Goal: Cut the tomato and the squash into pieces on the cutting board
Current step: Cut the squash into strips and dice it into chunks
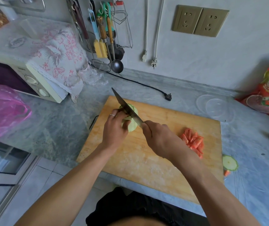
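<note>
- Tomato's basically handled: the tomato pieces (194, 143) sit in a heap on the right side of the wooden cutting board (146, 160), so I'd say the squash is what's left.
- The squash (131, 119) (pale green, looks peeled) lies toward the far left part of the board. The left hand (114, 129) is curled over it, pinning it down, ring finger nearest the blade.
- The right hand (159, 137) is wrapped tight around the handle of the kitchen knife (127, 110), blade angled across the squash with the tip pointing far-left. Can't tell how deep it's in.
- To do this bit well: keep those left fingertips tucked back so the knuckles guide the blade, not the nails.
- A flat cut face down stops rolling (can't tell if one's down here).
- Let the blade travel straight down to the wood, then scoot the left hand back a touch for the next slice.
- One squash slice (230, 162) has ended up on the countertop (252, 144), off the near-right of the board, so keep cuts away from the edge.
</note>
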{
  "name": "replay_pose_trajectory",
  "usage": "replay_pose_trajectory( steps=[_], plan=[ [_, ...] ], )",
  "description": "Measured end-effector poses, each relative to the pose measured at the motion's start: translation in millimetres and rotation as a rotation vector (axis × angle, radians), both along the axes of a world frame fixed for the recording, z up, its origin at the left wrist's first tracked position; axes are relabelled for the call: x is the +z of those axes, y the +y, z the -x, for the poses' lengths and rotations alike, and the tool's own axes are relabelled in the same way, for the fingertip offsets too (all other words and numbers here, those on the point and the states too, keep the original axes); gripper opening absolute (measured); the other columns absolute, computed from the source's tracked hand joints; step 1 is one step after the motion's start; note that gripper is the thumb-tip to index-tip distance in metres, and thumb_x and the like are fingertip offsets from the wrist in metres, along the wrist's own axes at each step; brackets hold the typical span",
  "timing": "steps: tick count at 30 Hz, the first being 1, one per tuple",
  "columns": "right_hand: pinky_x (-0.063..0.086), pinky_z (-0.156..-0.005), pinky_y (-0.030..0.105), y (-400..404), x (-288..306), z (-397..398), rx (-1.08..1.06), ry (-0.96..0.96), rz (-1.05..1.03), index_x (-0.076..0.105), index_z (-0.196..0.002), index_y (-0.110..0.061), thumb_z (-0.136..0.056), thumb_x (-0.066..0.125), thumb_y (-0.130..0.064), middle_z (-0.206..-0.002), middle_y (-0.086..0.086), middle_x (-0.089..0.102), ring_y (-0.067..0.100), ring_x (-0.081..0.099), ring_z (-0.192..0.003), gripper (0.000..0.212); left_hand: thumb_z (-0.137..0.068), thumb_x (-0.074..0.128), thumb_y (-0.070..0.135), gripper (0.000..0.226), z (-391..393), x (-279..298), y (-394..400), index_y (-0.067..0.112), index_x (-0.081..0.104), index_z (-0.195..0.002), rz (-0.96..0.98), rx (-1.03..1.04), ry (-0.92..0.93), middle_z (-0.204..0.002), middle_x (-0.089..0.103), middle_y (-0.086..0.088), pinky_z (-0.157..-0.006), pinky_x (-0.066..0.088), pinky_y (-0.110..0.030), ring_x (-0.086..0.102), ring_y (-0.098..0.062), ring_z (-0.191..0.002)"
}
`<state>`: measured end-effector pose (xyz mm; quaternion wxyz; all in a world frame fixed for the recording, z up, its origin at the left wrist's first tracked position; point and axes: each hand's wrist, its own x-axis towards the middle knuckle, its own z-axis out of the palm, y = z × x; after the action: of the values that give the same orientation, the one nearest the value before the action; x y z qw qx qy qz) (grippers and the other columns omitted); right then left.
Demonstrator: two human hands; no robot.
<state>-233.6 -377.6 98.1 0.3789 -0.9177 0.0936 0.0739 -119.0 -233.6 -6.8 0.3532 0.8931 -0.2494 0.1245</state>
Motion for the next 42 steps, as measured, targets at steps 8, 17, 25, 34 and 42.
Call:
replay_pose_trajectory(
  steps=[8,17,25,34,42],
  plan=[
    [0.045,-0.051,0.04,2.0,-10.9,-16.9,-0.024,-0.007,0.016,0.046,-0.081,-0.017,-0.106,0.029,-0.041,-0.067,0.005,0.051,0.022,0.044,-0.052,0.039,-0.08,0.077,0.009,0.023,-1.3,2.3,-0.7,0.014,0.07,-0.101,-0.002,0.002,0.001,-0.108,0.063,-0.002,-0.07,0.043,-0.021,0.064,-0.02,-0.091],
    [0.045,-0.051,0.037,6.1,-13.3,-22.2,-0.019,0.02,0.008,0.053,-0.091,-0.009,-0.106,0.028,-0.04,-0.075,0.01,0.055,0.021,0.047,-0.057,0.043,-0.08,0.075,0.006,0.025,-1.2,0.5,0.4,0.013,0.068,-0.103,-0.01,-0.015,0.026,-0.111,0.061,-0.003,-0.071,0.05,-0.029,0.063,-0.024,-0.094],
    [0.03,-0.054,0.034,1.9,-30.4,-25.1,-0.005,-0.014,0.03,0.045,-0.084,-0.016,-0.106,0.032,-0.038,-0.064,0.005,0.049,0.026,0.042,-0.054,0.034,-0.079,0.078,0.005,0.022,-2.2,-1.2,-0.4,0.012,0.068,-0.098,0.022,-0.014,-0.002,-0.106,0.063,-0.001,-0.069,0.05,-0.028,0.063,-0.021,-0.092],
    [0.039,-0.047,0.036,3.2,-16.9,-39.8,0.018,0.075,0.027,0.046,-0.087,-0.013,-0.107,0.027,-0.037,-0.072,0.005,0.048,0.021,0.045,-0.054,0.037,-0.08,0.075,0.003,0.024,-5.0,-0.4,-1.4,0.013,0.068,-0.101,0.009,-0.03,0.018,-0.11,0.062,-0.002,-0.073,0.055,-0.036,0.064,-0.025,-0.095],
    [0.041,-0.055,0.038,3.9,-35.6,-46.9,-0.022,0.11,0.013,0.043,-0.09,-0.014,-0.106,0.027,-0.043,-0.071,0.008,0.05,0.024,0.044,-0.053,0.037,-0.081,0.076,0.004,0.021,-4.5,-3.8,-2.6,0.011,0.068,-0.099,0.033,-0.027,0.034,-0.114,0.062,-0.002,-0.076,0.055,-0.037,0.063,-0.023,-0.102]
  ],
)
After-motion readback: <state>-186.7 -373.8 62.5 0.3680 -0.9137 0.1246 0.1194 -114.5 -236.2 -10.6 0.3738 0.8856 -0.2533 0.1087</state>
